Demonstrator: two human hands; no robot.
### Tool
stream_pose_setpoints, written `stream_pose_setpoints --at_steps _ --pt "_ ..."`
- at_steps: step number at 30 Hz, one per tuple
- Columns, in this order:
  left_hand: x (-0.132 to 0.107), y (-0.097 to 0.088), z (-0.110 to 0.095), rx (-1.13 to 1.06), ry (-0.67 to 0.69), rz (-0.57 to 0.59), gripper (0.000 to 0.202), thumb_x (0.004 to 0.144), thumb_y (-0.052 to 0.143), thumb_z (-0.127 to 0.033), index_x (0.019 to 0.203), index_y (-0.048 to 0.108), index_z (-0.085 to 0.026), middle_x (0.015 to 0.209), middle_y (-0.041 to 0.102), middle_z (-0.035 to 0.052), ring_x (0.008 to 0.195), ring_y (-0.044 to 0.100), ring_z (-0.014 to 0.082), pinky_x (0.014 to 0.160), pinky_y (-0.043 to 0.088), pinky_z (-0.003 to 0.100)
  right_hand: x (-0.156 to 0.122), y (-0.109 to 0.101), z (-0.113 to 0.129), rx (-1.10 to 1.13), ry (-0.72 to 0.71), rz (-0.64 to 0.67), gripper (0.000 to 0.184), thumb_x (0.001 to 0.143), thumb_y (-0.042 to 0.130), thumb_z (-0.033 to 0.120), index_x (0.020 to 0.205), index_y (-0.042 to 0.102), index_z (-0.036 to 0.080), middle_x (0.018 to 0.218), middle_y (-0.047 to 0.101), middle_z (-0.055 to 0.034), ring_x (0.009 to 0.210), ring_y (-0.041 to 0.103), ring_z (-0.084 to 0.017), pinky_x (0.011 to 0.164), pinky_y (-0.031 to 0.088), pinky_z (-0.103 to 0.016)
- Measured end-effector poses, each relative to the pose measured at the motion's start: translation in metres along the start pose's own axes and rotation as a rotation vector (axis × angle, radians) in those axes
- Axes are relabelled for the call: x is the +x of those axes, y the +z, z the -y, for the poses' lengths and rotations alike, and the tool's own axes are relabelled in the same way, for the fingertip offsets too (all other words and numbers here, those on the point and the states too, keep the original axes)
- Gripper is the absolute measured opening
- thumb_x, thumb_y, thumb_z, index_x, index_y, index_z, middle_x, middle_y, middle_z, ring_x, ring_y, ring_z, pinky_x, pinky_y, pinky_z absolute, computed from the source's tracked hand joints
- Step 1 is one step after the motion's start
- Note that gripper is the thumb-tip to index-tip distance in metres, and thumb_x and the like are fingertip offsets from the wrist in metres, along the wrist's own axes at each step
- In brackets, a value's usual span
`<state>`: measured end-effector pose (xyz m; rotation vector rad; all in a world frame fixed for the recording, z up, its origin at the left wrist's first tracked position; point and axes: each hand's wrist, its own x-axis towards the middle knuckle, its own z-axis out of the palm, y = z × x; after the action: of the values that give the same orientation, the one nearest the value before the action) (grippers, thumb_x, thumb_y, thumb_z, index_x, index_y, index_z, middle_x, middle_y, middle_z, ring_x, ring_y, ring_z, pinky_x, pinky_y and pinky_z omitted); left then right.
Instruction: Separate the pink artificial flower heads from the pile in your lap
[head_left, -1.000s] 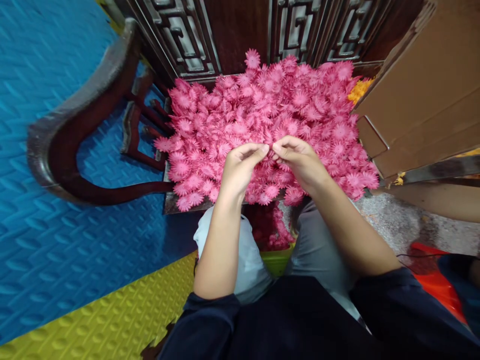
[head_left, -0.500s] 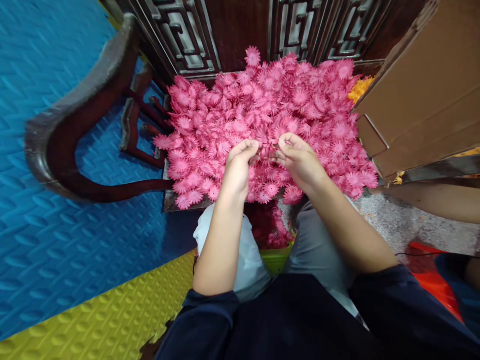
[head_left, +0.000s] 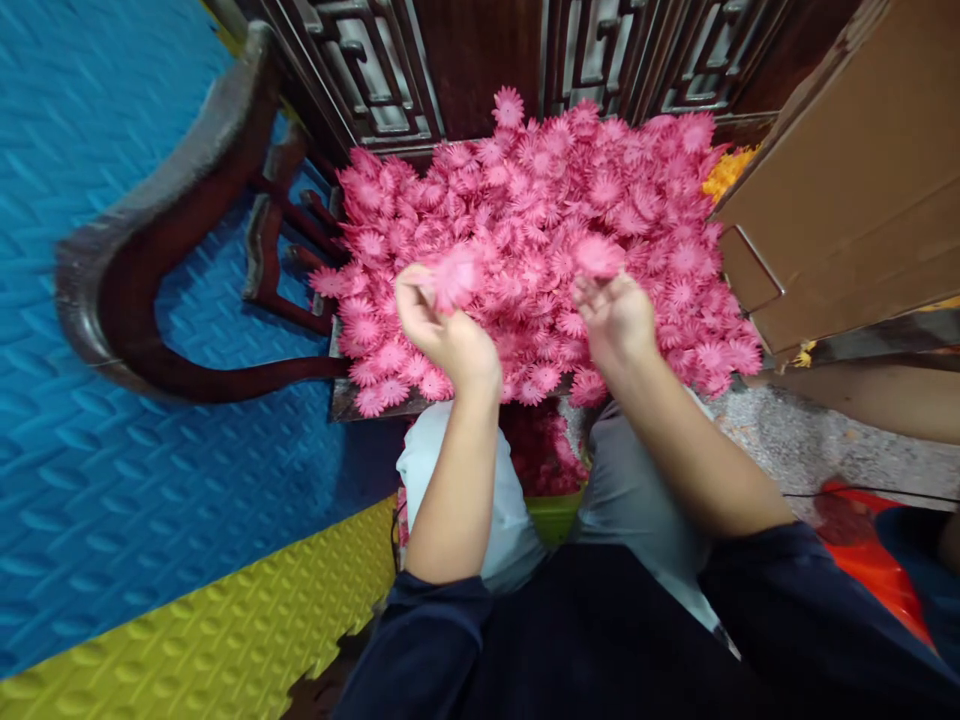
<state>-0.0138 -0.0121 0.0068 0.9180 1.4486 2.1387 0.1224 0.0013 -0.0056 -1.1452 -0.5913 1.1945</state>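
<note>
I see the left hand (head_left: pixel 448 330) raised with palm turned inward, its fingers pinched on a round, pink, many-petalled flower (head_left: pixel 457 276) whose blurred face tips toward the camera. At the right hand's (head_left: pixel 619 312) fingertips, a second pink flower with thin petals (head_left: pixel 598 256) looks flattened, longest from side to side; blur keeps me from telling whether those fingers grip it. Both wrists angle forward over the pink flower heap (head_left: pixel 525 200), bounded by a curved dark-wood armrest (head_left: pixel 120 290) left and a brown cardboard box (head_left: pixel 847 170) right.
</note>
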Motion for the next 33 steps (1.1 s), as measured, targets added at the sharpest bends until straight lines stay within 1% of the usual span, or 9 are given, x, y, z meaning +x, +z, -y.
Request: stream_pose_setpoints --at_steps 2,5,8,10,13,17,19,24,33 --pt "0.012 -0.006 0.004 0.031 -0.008 -0.039 0.021 0.088 0.047 -0.038 0.077 0.046 -0.02 0.08 0.046 0.0005 0.074 0.049 0.0118 0.073 0.043 0.025 0.013 -0.009 0.007 -0.053 -0.076 -0.034 0.016 0.086 0.049 0.038 0.08 0.048 0.023 0.088 0.062 0.0007 0.084 0.065 -0.011 0.072 0.052 -0.026" --pt "0.027 -0.013 0.013 0.043 -0.175 -0.011 0.024 0.087 0.05 -0.046 0.085 0.05 -0.022 0.083 0.052 0.0006 0.069 0.051 0.0105 0.068 0.044 0.025 0.014 -0.013 0.018 -0.145 -0.122 0.05 0.016 0.082 0.059 0.038 0.082 0.052 0.024 0.09 0.062 0.0017 0.077 0.064 -0.009 0.067 0.05 -0.022" --pt "0.031 -0.016 0.017 0.011 -0.348 0.054 0.031 0.085 0.054 -0.053 0.096 0.053 -0.024 0.091 0.061 0.0022 0.069 0.056 0.0108 0.069 0.047 0.026 0.001 -0.007 0.024 -0.189 -0.007 0.157 0.016 0.076 0.065 0.033 0.079 0.054 0.023 0.084 0.061 0.0035 0.065 0.06 -0.005 0.058 0.046 -0.018" --pt "0.028 -0.015 0.015 0.001 -0.401 0.142 0.037 0.084 0.054 -0.056 0.104 0.054 -0.025 0.093 0.065 0.0033 0.071 0.059 0.0116 0.072 0.048 0.028 -0.007 -0.003 0.024 -0.18 0.08 0.184 0.014 0.075 0.066 0.029 0.078 0.054 0.022 0.08 0.06 0.0043 0.062 0.058 -0.004 0.056 0.044 -0.017" --pt "0.016 -0.009 0.006 0.018 -0.339 0.324 0.037 0.083 0.059 -0.053 0.105 0.06 -0.023 0.088 0.068 0.0025 0.075 0.063 0.0125 0.077 0.049 0.028 -0.013 0.001 0.024 -0.155 0.136 0.191 0.011 0.073 0.065 0.026 0.076 0.056 0.021 0.077 0.06 0.0049 0.062 0.058 -0.004 0.054 0.042 -0.015" --pt "0.002 -0.001 -0.004 0.061 -0.213 0.593 0.023 0.078 0.068 -0.042 0.084 0.069 -0.02 0.082 0.071 0.0027 0.078 0.064 0.0137 0.076 0.049 0.027 -0.016 0.003 0.025 -0.161 0.125 0.245 0.011 0.071 0.068 0.027 0.073 0.059 0.021 0.073 0.06 0.0045 0.063 0.058 -0.005 0.056 0.042 -0.017" --pt "-0.002 0.001 -0.005 0.092 -0.194 0.656 0.019 0.077 0.07 -0.038 0.078 0.071 -0.019 0.081 0.072 0.0024 0.077 0.064 0.0132 0.075 0.048 0.026 -0.018 0.003 0.026 -0.184 0.103 0.295 0.011 0.071 0.069 0.027 0.072 0.06 0.021 0.071 0.06 0.0042 0.065 0.057 -0.006 0.059 0.043 -0.018" --pt "-0.005 0.003 -0.006 0.145 -0.215 0.616 0.014 0.066 0.079 -0.027 0.072 0.071 -0.018 0.07 0.07 -0.0004 0.064 0.059 0.0104 0.067 0.046 0.024 -0.024 0.005 0.028 -0.231 0.06 0.344 0.006 0.071 0.068 0.024 0.069 0.063 0.021 0.07 0.062 0.0037 0.069 0.056 -0.008 0.064 0.044 -0.02" --pt "-0.007 0.003 -0.006 0.149 -0.196 0.614 0.006 0.07 0.076 -0.022 0.069 0.072 -0.017 0.072 0.073 0.0003 0.066 0.062 0.0109 0.067 0.048 0.024 -0.021 0.004 0.029 -0.149 0.181 0.397 0.01 0.071 0.069 0.022 0.069 0.06 0.019 0.067 0.062 0.0032 0.065 0.059 -0.008 0.066 0.047 -0.022"
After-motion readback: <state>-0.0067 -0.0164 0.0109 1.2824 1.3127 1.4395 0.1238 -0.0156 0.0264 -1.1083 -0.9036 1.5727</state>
